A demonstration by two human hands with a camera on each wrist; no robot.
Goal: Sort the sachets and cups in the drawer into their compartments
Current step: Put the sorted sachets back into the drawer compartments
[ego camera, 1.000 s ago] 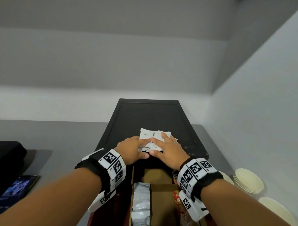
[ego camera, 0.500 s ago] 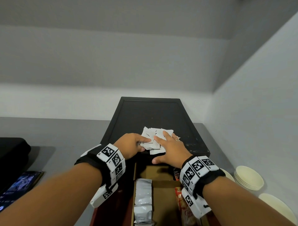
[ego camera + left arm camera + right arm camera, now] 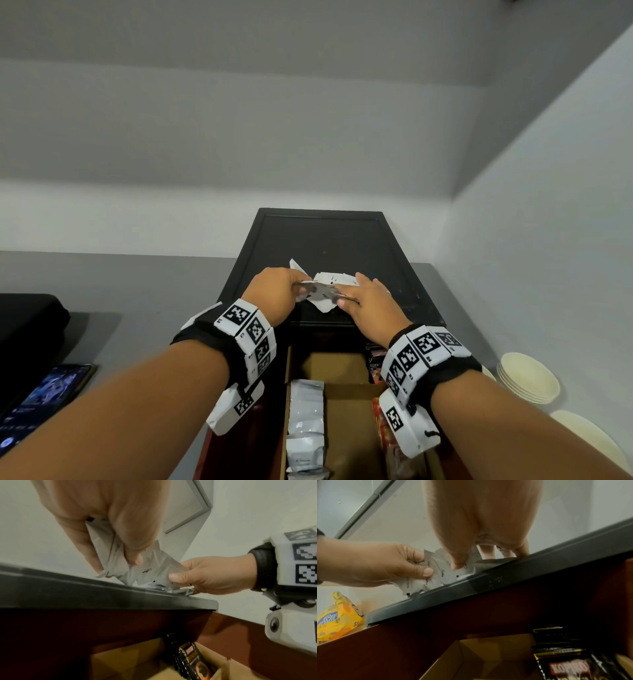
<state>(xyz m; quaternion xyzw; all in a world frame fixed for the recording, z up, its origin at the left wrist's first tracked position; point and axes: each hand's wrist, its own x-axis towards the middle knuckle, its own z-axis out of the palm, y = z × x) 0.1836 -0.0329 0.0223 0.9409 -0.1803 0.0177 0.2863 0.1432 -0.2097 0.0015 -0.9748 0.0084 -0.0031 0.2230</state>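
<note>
A bunch of small white coffee sachets [image 3: 324, 290] is held just above the near part of the black tray [image 3: 322, 236] that tops the cabinet. My left hand [image 3: 298, 290] grips the left end of the bunch, thumb over the white sachets [image 3: 118, 561]. My right hand [image 3: 346, 297] pinches the right end, its thumb [image 3: 175, 577] on top and the fingers beneath. From the right wrist, the left hand [image 3: 412, 568] holds the fanned white sachets [image 3: 423, 581] at the tray's rim [image 3: 505, 580].
Below the hands the drawer stands open with cardboard compartments [image 3: 346, 407]. Silver sachets [image 3: 305, 421] fill the left one and dark Kopiko sachets [image 3: 568, 668] the right. Stacked cream cups [image 3: 529, 380] sit at the right, a phone [image 3: 44, 401] at the left.
Both hands have drawn the white sachets together into one bunch and lifted its near edge off the tray. The left fingers have curled round them.
</note>
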